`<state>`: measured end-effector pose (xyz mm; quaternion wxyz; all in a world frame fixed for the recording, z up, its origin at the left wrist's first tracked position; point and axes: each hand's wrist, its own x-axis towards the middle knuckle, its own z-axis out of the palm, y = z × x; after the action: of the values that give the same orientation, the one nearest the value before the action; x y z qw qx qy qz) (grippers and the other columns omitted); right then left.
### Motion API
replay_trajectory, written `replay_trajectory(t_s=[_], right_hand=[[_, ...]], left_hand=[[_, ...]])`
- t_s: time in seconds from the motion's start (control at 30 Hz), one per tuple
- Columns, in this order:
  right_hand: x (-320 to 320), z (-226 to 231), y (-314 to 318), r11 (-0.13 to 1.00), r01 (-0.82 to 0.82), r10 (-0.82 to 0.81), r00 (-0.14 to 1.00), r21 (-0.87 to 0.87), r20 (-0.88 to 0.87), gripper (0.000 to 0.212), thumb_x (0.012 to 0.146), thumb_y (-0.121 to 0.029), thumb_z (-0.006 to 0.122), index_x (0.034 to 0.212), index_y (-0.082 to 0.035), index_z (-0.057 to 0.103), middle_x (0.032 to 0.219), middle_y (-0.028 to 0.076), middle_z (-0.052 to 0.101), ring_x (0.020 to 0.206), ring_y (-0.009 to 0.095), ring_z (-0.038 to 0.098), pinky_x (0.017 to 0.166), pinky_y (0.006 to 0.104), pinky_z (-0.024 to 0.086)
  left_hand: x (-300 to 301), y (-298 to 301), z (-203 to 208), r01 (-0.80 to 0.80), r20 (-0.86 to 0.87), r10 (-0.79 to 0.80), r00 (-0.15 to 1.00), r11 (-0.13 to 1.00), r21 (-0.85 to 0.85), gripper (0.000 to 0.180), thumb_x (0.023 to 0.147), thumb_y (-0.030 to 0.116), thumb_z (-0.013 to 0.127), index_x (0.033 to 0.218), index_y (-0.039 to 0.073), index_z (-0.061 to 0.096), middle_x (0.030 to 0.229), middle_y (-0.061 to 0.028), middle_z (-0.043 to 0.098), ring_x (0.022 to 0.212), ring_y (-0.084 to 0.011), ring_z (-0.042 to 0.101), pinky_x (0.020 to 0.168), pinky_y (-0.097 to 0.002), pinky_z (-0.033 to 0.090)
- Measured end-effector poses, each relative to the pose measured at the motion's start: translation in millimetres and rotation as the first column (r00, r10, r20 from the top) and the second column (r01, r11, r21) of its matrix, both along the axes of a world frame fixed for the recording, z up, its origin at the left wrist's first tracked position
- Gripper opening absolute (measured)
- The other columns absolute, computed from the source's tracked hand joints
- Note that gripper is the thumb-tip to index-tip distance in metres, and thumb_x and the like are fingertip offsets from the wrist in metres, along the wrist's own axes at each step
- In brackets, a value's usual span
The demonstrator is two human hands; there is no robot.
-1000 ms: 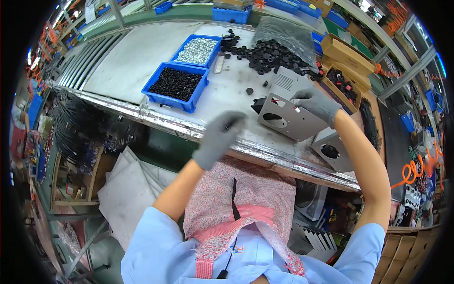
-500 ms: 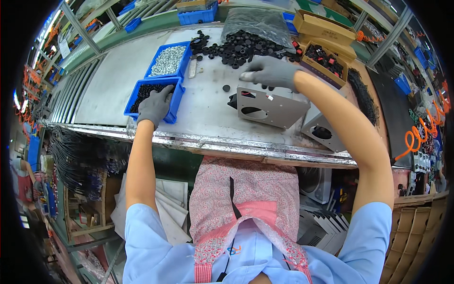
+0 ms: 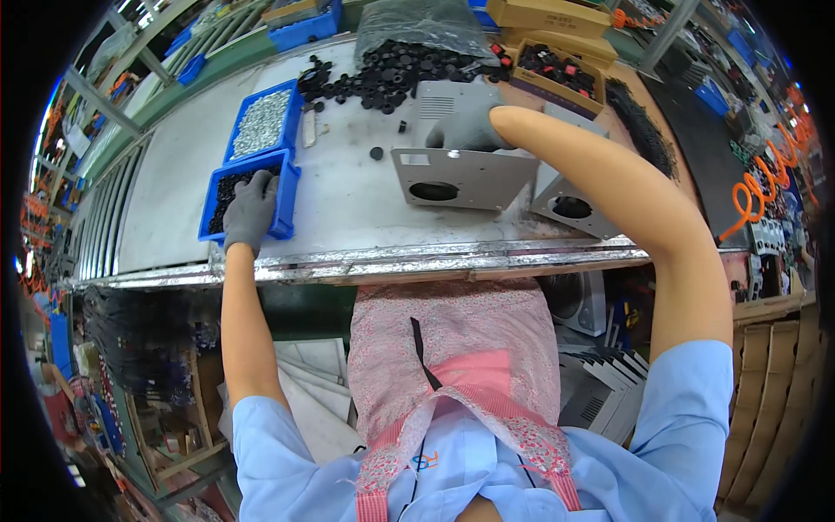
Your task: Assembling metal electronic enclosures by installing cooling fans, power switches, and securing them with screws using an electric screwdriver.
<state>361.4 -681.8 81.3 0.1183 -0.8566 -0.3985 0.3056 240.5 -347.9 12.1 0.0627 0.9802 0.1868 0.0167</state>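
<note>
My left hand (image 3: 247, 212), in a grey glove, reaches into a blue bin (image 3: 284, 228) of small black parts that look like screws. Its fingers are bent together among them; anything between the tips is too small to make out. My right hand (image 3: 474, 130), gloved too, is inside a grey sheet-metal housing (image 3: 487, 178), between a front panel with an oval hole and a vented panel (image 3: 435, 97) behind. The front panel hides most of its fingers. A similar metal housing (image 3: 574, 196) stands to the right, under my right forearm.
Behind the black parts, a second blue bin (image 3: 289, 113) holds silvery hardware. Many black round caps (image 3: 391, 78) lie loose near a clear plastic bag (image 3: 417, 26). One cap (image 3: 376, 153) lies apart. A cardboard box (image 3: 557, 87) holds black and red parts. Metal rollers (image 3: 109, 209) run at left.
My right hand has gone from above the housing down into it, and the housing has turned, showing its vented panel. My left hand stays in the bin. The whole view has shifted slightly.
</note>
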Motion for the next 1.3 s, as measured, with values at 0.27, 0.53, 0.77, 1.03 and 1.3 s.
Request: replay_trajectory(t_s=[0.27, 0.53, 0.77, 1.03, 1.3], right_hand=[[10, 60, -110, 0.794, 0.529, -0.449, 0.843, 0.301, -0.297, 0.033, 0.085, -0.023, 0.061, 0.11, -0.002, 0.061, 0.098, 0.011, 0.063, 0.084, 0.018, 0.064, 0.07, 0.0291, 0.055], [21, -60, -395, -0.235, 0.425, -0.944, -0.312, 0.874, -0.102, 0.041, 0.071, -0.019, 0.065, 0.108, -0.001, 0.062, 0.097, 0.013, 0.065, 0.085, 0.021, 0.063, 0.076, 0.0314, 0.049], [-27, -144, -397, -0.097, 0.849, -0.871, -0.324, 0.519, 0.368, 0.087, 0.063, -0.048, 0.075, 0.135, -0.012, 0.041, 0.13, 0.019, 0.049, 0.122, 0.032, 0.046, 0.102, 0.0386, 0.036], [-13, -133, -403, -0.127, 0.816, -0.932, -0.293, 0.564, 0.215, 0.081, 0.066, -0.041, 0.075, 0.133, -0.011, 0.044, 0.125, 0.018, 0.054, 0.118, 0.03, 0.051, 0.099, 0.0361, 0.039], [-18, -135, -404, -0.1, 0.775, -0.957, -0.246, 0.624, 0.152, 0.08, 0.064, -0.034, 0.078, 0.132, -0.008, 0.045, 0.125, 0.015, 0.056, 0.116, 0.028, 0.053, 0.098, 0.0354, 0.04]], left_hand=[[-7, 24, -14, 0.078, 0.09, -0.076, 0.993, 0.997, -0.025, 0.043, 0.093, 0.046, 0.04, 0.123, 0.018, 0.051, 0.119, -0.019, 0.053, 0.106, -0.0415, 0.053, 0.087, -0.0457, 0.043], [5, 8, -10, 0.072, 0.013, -0.073, 0.997, 0.995, 0.074, 0.039, 0.096, 0.043, 0.033, 0.127, 0.024, 0.048, 0.121, -0.0218, 0.05, 0.105, -0.0422, 0.054, 0.088, -0.0471, 0.044], [2, 45, -31, 0.133, 0.089, -0.134, 0.987, 0.991, 0.022, 0.044, 0.097, 0.038, 0.038, 0.122, 0.006, 0.053, 0.12, -0.0196, 0.055, 0.109, -0.0368, 0.053, 0.093, -0.0404, 0.041], [4, 34, -24, 0.054, 0.105, -0.039, 0.994, 0.989, -0.138, 0.045, 0.096, 0.035, 0.044, 0.124, 0.0, 0.053, 0.124, -0.0196, 0.056, 0.115, -0.0323, 0.052, 0.097, -0.0345, 0.038], [12, 65, -35, 0.088, 0.266, 0.283, 0.921, 0.516, -0.852, 0.027, 0.094, 0.033, 0.051, 0.091, 0.009, 0.062, 0.063, 0.0027, 0.044, 0.052, -0.0063, 0.037, 0.048, -0.0202, 0.031]])
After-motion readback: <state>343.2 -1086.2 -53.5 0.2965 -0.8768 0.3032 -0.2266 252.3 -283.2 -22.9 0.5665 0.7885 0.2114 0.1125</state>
